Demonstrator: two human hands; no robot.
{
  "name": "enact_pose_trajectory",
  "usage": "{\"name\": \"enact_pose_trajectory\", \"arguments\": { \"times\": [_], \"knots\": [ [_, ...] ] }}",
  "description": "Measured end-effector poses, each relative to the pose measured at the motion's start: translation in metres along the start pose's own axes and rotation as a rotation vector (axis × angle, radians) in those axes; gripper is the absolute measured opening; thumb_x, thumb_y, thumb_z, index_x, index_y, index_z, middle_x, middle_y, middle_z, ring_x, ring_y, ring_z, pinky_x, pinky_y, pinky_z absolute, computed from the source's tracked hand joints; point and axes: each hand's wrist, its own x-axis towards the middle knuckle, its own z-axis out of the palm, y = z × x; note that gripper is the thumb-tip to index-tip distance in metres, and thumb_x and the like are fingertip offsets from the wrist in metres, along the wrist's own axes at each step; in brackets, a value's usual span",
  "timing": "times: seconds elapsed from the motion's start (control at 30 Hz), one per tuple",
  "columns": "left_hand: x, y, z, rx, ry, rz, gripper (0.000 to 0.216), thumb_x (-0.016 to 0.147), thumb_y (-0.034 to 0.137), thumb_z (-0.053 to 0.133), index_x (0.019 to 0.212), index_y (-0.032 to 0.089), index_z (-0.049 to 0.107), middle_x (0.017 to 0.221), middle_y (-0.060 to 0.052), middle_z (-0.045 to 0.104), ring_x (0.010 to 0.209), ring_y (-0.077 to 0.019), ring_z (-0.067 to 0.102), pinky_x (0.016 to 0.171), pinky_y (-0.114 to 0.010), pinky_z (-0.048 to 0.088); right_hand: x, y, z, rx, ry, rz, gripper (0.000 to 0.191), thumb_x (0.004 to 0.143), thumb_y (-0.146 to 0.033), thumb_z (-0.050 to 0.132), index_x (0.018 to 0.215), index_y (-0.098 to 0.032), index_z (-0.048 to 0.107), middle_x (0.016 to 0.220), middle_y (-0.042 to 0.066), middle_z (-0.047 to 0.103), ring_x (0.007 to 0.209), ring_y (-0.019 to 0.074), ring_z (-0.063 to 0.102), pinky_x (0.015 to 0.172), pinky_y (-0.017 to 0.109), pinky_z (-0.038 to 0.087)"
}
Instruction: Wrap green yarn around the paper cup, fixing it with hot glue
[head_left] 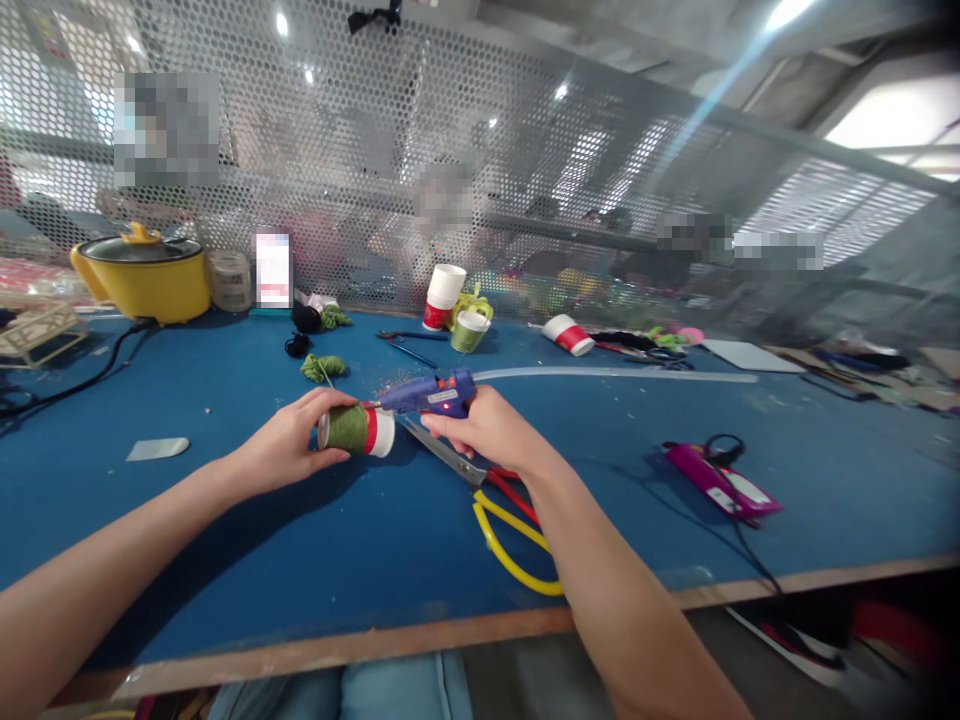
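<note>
looking over there, what is the left hand [285, 455] gripping?

it is clamping onto a paper cup [349, 430] wound with green yarn, fingers pressing above and thumb supporting below. the cup is lying sideways in that grip, over the near middle of the desk [255, 570]; i can't tell whether it is touching the surface.

and what is the right hand [495, 435] doing?

it is wrapping round the handle of a blue glue gun [431, 393]. the nozzle is pointing at the cup's upper side, by the red band, but i can't make out whether it is touching.

what is stretching off behind the gun?

a long clear stick [600, 373], running to the right. below the gun, scissors [461, 463] are lying with their blades pointing towards the cup, the forearm partly hiding their red and yellow handles.

and further back?

a bundle of green yarn [324, 368] is sitting just beyond the cup. a green-wrapped cup [469, 335] is standing farther off, and a yellow pot [154, 285] is resting at the far left beside a jar [230, 282].
</note>
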Motion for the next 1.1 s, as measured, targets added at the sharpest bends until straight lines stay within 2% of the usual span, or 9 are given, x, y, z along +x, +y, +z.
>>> {"name": "enact_pose_trajectory", "arguments": {
  "times": [0.2,0.47,1.1],
  "knots": [
    [0.000,-0.005,0.000,-0.031,0.008,-0.023,0.045,0.074,0.032,0.060,0.113,0.019,0.044,0.113,-0.010,0.052,0.101,-0.0249,0.053,0.083,-0.041,0.048,-0.002,-0.002,-0.001,-0.012,-0.009,-0.001,0.030,0.069,-0.037,0.059,0.051,-0.017,0.047,0.040,-0.002,0.048,0.038,0.0075,0.043,0.042,0.021,0.036],
    [-0.001,-0.008,0.001,-0.083,0.009,-0.055,0.045,0.073,0.034,0.061,0.113,0.019,0.045,0.111,-0.009,0.053,0.096,-0.0238,0.056,0.078,-0.038,0.049,-0.003,-0.002,-0.002,-0.043,-0.010,-0.004,0.030,0.069,-0.036,0.059,0.049,-0.017,0.048,0.039,-0.002,0.049,0.037,0.0077,0.043,0.043,0.022,0.036],
    [-0.001,0.003,-0.003,0.054,-0.011,0.077,0.041,0.073,0.022,0.059,0.110,0.020,0.043,0.113,-0.009,0.052,0.106,-0.0239,0.051,0.089,-0.038,0.044,0.003,0.004,0.001,-0.007,0.025,0.007,0.027,0.069,-0.037,0.059,0.055,-0.016,0.051,0.041,-0.003,0.049,0.037,0.0073,0.043,0.040,0.020,0.034]
  ]
}}
